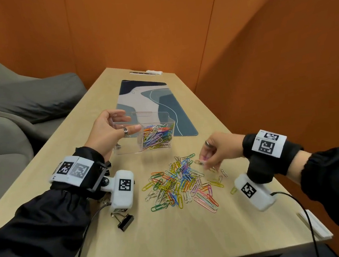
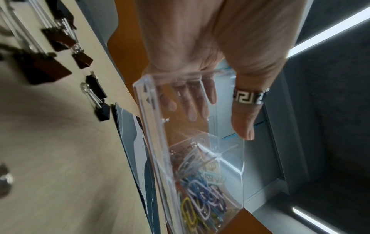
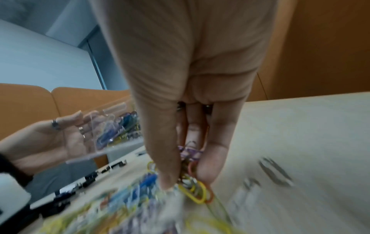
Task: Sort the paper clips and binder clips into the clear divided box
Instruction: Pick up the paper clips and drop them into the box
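Paper clips [image 1: 157,136] half fill one compartment; my left hand [image 1: 107,132] grips the box [image 1: 156,148], my right hand [image 1: 214,153] pinches more from the loose pile [image 1: 178,183]; binder clips [image 2: 60,39] wait.

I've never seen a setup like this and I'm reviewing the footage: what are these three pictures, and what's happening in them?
No machine here: a person wears one camera on the head and one on each wrist. The head view looks down at a wooden table. The left hand holds the clear divided box, its right compartment already filled with coloured clips. The right hand pinches clips out of the loose pile of paper clips. Black binder clips lie near the left wrist. The wrist views show the same hands close up, blurred.
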The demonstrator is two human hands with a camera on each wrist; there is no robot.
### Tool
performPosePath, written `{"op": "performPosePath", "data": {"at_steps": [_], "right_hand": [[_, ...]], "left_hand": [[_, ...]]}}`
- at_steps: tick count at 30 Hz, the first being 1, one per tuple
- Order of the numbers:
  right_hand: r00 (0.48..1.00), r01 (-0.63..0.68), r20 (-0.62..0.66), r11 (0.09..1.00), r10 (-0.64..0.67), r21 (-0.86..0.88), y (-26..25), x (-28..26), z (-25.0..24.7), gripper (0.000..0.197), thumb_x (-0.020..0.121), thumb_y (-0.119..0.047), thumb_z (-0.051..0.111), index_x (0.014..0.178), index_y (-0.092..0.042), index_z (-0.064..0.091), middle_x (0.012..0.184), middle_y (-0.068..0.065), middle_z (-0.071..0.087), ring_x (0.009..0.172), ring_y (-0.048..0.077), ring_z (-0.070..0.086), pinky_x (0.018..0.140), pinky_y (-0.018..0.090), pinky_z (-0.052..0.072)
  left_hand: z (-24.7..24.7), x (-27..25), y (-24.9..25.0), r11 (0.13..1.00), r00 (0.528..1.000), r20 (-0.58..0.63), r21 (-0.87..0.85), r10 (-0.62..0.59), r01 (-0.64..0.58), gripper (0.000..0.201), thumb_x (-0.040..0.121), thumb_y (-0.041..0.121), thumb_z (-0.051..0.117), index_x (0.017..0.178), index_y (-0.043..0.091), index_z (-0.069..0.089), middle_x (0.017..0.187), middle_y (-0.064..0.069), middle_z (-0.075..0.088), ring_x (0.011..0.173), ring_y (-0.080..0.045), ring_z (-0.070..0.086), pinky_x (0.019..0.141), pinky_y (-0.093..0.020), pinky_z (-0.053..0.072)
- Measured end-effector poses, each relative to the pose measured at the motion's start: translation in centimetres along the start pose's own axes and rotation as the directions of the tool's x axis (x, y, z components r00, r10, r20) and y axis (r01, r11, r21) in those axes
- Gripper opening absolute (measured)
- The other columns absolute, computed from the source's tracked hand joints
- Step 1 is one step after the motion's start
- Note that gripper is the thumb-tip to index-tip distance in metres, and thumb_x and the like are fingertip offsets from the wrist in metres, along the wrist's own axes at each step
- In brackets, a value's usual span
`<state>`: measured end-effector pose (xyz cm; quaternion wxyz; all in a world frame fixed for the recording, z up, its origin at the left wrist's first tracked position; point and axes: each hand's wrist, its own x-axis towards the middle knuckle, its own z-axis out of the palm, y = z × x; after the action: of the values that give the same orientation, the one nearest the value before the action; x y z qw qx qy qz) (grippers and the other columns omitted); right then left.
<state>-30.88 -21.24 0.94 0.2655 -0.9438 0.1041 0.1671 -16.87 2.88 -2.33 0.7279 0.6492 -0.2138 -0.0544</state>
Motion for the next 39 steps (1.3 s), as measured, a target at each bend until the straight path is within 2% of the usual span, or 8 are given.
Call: {"op": "performPosePath", "data": {"at_steps": [6,13,23,27,30,32,35,39], "right_hand": [[0.960,0.195,-0.206,0.981,-0.190,0.003,-5.4,0.5,-4.0,0.009,0.076,-0.007,0.074,0.079,-0.012,0.066,0.054,-0.009,0.067,0.050,0.001,0.063,0.064,0.018,0.057],[0.905,0.253,-0.304,0.951,-0.297,-0.175,-10.3,2.5,-4.1,0.012,0.078,-0.012,0.073,0.087,-0.008,0.066,0.069,-0.002,0.064,0.059,0.009,0.062,0.066,0.020,0.056],[0.905,0.282,-0.231,0.911,-0.357,-0.301,-10.1,4.2,-3.0,0.020,0.081,-0.017,0.072,0.099,-0.007,0.071,0.092,0.006,0.073,0.081,0.019,0.068,0.079,0.029,0.057],[0.898,0.268,-0.263,0.911,-0.354,-0.312,-9.5,4.1,-2.7,0.033,0.090,-0.039,0.056,0.093,-0.010,0.072,0.087,0.005,0.072,0.066,0.010,0.059,0.062,0.017,0.046],[0.936,0.209,-0.196,0.910,-0.292,-0.358,-9.4,3.9,-2.0,0.055,0.093,-0.053,0.038,0.100,-0.011,0.073,0.088,0.012,0.070,0.066,0.015,0.055,0.062,0.025,0.044],[0.948,0.177,-0.184,0.909,-0.261,-0.378,-9.4,3.5,-1.7,0.061,0.094,-0.053,0.034,0.101,-0.005,0.071,0.080,0.013,0.066,0.055,0.010,0.045,0.053,0.019,0.034],[0.941,0.138,-0.238,0.913,-0.242,-0.384,-9.2,2.9,-2.0,0.069,0.094,-0.052,0.033,0.094,0.008,0.066,0.054,0.001,0.039,0.048,0.012,0.032,0.046,0.019,0.026],[0.892,0.207,-0.325,0.924,-0.313,-0.321,-8.8,2.8,-2.4,0.064,0.094,-0.049,0.038,0.093,0.009,0.065,0.052,-0.001,0.030,0.046,0.013,0.027,0.041,0.017,0.022]], "left_hand": [[0.2,-0.1,0.1,1.000,0.999,0.031,-0.006,0.007,-0.007,0.053,0.066,0.007,0.077,0.111,0.013,0.050,0.101,0.000,0.062,0.094,-0.014,0.061,0.081,-0.028,0.051],[0.4,-0.3,0.3,1.000,0.997,0.078,-0.013,0.025,-0.024,0.049,0.070,0.004,0.074,0.112,0.011,0.049,0.099,0.001,0.062,0.084,-0.009,0.062,0.048,-0.009,0.045],[0.5,-0.1,0.0,0.996,0.994,0.095,-0.082,0.050,-0.042,0.045,0.063,0.002,0.076,0.098,0.018,0.053,0.096,-0.001,0.063,0.084,-0.013,0.064,0.063,-0.013,0.052],[0.4,-0.2,0.2,0.995,0.994,0.097,-0.094,0.053,-0.044,0.050,0.056,0.010,0.077,0.099,0.018,0.053,0.097,0.000,0.063,0.085,-0.013,0.064,0.067,-0.016,0.053],[0.6,-0.3,0.1,0.997,0.994,0.096,-0.060,0.059,-0.054,0.055,0.057,0.008,0.078,0.105,0.013,0.052,0.096,0.000,0.062,0.085,-0.013,0.063,0.065,-0.014,0.051],[0.7,-0.4,0.0,0.998,0.993,0.099,-0.030,0.065,-0.062,0.053,0.063,0.003,0.078,0.108,0.012,0.051,0.097,0.000,0.062,0.085,-0.012,0.062,0.060,-0.010,0.049],[0.7,-0.3,0.0,0.998,0.994,0.093,-0.035,0.063,-0.060,0.052,0.064,0.003,0.077,0.107,0.012,0.051,0.098,0.000,0.062,0.085,-0.013,0.062,0.062,-0.010,0.051],[0.5,-0.2,0.2,0.996,0.995,0.075,-0.048,0.072,-0.069,0.053,0.066,0.002,0.076,0.112,0.009,0.050,0.099,0.000,0.062,0.085,-0.010,0.062,0.064,-0.011,0.052]]}}
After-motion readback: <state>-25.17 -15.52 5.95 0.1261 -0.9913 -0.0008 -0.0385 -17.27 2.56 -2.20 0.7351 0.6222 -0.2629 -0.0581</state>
